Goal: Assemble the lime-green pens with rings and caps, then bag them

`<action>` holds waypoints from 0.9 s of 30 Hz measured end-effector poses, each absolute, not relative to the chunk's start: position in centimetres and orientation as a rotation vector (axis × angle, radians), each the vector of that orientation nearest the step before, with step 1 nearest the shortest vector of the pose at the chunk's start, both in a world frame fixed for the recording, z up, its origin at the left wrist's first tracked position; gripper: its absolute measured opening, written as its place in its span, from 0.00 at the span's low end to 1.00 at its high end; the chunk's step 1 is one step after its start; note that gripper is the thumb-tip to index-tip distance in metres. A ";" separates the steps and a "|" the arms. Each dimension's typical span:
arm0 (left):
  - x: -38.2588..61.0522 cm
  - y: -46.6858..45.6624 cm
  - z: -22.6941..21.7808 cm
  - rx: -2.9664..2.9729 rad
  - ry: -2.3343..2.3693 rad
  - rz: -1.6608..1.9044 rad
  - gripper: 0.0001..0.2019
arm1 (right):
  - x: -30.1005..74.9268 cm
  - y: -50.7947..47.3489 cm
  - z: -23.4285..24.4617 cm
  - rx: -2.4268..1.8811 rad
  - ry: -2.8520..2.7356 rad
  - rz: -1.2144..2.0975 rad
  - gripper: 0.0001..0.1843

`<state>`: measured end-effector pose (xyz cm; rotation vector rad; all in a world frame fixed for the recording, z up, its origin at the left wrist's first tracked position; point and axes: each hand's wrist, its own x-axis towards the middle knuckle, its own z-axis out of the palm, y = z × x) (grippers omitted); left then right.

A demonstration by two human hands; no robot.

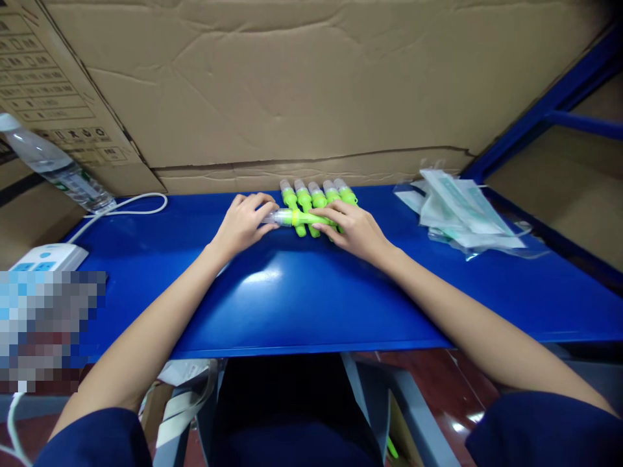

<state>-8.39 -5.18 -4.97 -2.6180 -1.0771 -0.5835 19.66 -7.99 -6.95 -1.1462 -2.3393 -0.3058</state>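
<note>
A bright green stick [298,219] with a clear plastic end and a yellow ring lies level between my two hands; its exact kind I cannot make out. My left hand [247,222] closes its fingers and thumb round the clear end. Around the green end, the fingers of my right hand [353,227] are pinched. Just behind it, several like green sticks [316,194] with clear ends lie side by side on the blue table [311,298], their clear ends toward the back. The held stick and my right hand cover parts of them.
A cardboard sheet [302,84] stands along the back. On the left are a water bottle [58,168], a white cable [141,202] and a power strip [56,258]. Face masks in clear plastic bags [462,211] lie on the right, near a blue metal frame [549,104].
</note>
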 end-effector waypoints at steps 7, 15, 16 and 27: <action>-8.0 -5.3 -5.8 -2.696 -1.071 -0.600 0.17 | 19.3 -8.0 -7.8 -1.102 -2.246 -0.367 0.27; -6.9 -6.2 -5.6 -2.553 -1.139 -0.688 0.36 | 18.6 -8.6 -7.9 -1.048 -2.244 -0.302 0.26; -6.8 -6.2 -5.6 -2.534 -1.144 -0.680 0.35 | 18.5 -8.6 -7.8 -1.039 -2.258 -0.290 0.26; -9.0 -5.3 -4.9 -2.383 -1.502 -0.728 0.26 | 19.6 -7.6 -7.4 -1.073 -2.206 -0.199 0.28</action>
